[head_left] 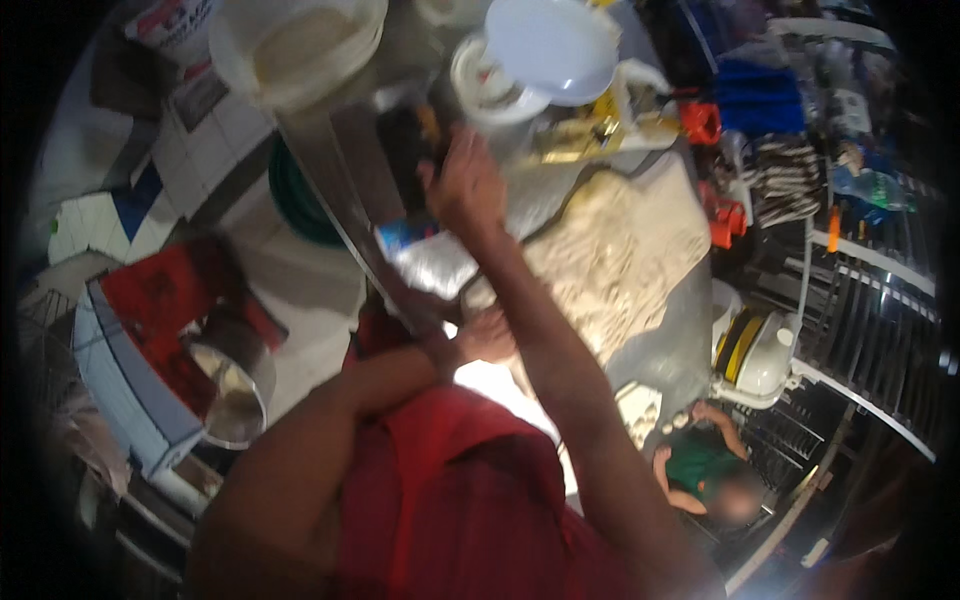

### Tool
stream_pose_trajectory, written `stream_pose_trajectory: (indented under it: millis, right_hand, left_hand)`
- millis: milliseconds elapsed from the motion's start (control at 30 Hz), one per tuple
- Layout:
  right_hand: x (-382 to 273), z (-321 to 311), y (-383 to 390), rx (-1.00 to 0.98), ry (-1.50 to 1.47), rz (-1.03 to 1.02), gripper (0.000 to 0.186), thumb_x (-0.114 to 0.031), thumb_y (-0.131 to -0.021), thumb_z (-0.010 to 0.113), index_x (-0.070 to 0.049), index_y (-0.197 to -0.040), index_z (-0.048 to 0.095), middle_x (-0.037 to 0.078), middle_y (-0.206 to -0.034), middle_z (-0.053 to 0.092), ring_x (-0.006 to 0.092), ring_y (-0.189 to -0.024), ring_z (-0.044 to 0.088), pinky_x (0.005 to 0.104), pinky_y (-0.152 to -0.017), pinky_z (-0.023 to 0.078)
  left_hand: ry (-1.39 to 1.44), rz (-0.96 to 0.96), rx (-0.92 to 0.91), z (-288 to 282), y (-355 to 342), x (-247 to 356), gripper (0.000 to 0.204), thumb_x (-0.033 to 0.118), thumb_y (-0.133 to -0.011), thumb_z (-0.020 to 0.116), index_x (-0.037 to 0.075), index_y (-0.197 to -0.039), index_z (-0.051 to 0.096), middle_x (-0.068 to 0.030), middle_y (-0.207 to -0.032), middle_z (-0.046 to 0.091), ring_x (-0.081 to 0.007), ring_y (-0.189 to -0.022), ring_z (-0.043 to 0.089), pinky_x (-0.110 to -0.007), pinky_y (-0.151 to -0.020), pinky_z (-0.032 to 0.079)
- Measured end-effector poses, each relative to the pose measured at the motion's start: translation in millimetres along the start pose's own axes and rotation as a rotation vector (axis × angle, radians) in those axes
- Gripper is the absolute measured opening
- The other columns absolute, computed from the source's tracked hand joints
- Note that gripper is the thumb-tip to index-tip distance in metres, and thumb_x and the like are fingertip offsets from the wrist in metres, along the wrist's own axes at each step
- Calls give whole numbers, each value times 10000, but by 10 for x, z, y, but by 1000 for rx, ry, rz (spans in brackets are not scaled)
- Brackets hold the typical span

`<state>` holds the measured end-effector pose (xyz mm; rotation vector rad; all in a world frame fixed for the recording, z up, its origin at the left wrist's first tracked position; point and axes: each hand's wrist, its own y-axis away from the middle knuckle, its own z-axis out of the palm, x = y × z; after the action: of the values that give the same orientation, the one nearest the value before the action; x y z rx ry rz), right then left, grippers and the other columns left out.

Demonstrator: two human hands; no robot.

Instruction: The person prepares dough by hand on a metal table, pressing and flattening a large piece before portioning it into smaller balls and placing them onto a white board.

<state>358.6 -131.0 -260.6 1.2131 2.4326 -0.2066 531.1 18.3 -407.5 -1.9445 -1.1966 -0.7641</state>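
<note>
A wide, wrinkled sheet of pale dough (640, 250) lies across the metal table (660, 365). My left hand (487, 336) rests by the dough's near left edge, its fingers loosely stretched out. Crossing over it, my right arm reaches far and to the left. My right hand (470, 190) is over the table near a dark box-like object (400, 150), with thumb apart from the fingers and nothing visible in it. Both hands are slightly blurred. A silvery plastic packet (435, 262) lies between them.
At the back are a white tub (300, 60), a pale lid (552, 50) over a white bowl (490, 90), and a yellow package (590, 130). A metal pot (235, 385) stands at left. A co-worker in green (700, 465) works at lower right beside dough pieces (638, 412).
</note>
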Motion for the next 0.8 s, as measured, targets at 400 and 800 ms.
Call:
stream_pose_trajectory:
  millis: [400, 800]
  right_hand:
    - [800, -934, 1384, -234, -304, 267, 315, -205, -1014, 670, 47, -1188, 594, 293, -949, 734, 466, -899, 743, 499, -772, 569]
    - [741, -230, 1784, -268, 50, 19, 784, -38, -989, 555, -188, -1708, 279, 196, -1306, 733, 442, -997, 751, 514, -802, 614]
  left_hand:
    - [398, -641, 339, -1386, 854, 68, 354, 168, -938, 765, 41, -1249, 653, -144, -1180, 682, -312, -1065, 691, -415, -935, 587]
    - [291, -717, 336, -752, 485, 128, 231, 138, -938, 728, -5, -1093, 636, -257, -1039, 698, -477, -998, 695, -534, -864, 564]
